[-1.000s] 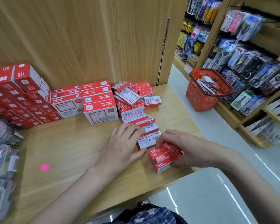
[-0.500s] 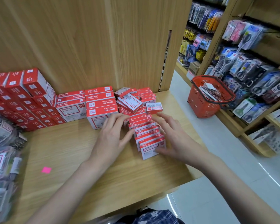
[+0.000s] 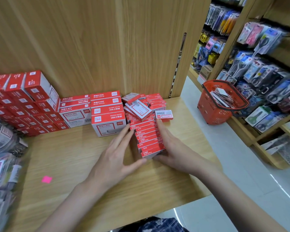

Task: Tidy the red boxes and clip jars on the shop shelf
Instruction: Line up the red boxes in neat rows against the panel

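Left hand [image 3: 114, 158] and right hand [image 3: 172, 151], fingers straight, press the two sides of a row of small red boxes [image 3: 147, 139]. Row lies on shelf [image 3: 90, 190], toward its right edge, running back to the rear piles. Clip jars [image 3: 2, 139] at left edge.

- The clip jars [image 3: 2, 139] at the left edge are smeared by blur and cut off by the frame; their labels cannot be read.
- The red stack [image 3: 15, 104] beside them runs off the left edge.
- The right hand [image 3: 176, 151] covers the right side of the row of small red boxes [image 3: 147, 139]; its thumb is under the row's near end, out of sight.
- Print on the small boxes is too fine to read.
- The packets in the red basket [image 3: 213, 113] are too small to tell.
- Both forearms leave the bottom edge.
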`<control>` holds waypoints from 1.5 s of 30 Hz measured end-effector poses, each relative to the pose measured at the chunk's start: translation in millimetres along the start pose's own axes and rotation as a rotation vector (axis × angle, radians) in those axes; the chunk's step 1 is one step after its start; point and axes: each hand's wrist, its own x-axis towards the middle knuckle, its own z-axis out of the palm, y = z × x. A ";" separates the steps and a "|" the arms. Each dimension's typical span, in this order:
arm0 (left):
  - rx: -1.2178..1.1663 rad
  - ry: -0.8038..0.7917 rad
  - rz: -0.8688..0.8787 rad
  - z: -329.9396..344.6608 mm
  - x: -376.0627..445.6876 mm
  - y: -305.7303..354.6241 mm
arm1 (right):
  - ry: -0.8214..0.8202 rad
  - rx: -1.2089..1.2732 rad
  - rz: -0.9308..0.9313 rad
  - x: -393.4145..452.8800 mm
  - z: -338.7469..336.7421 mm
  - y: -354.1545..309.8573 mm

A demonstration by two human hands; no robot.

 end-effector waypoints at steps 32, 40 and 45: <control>0.140 0.340 -0.014 -33.2 19.0 -4.5 | 0.291 -0.201 0.001 107.2 -44.0 -44.5; 0.175 0.348 -0.007 -39.3 26.4 -16.0 | 0.520 0.224 0.021 105.0 -68.5 -47.7; 0.180 0.325 0.025 -34.1 28.1 -21.0 | 0.420 0.016 -0.105 73.2 -49.5 -36.7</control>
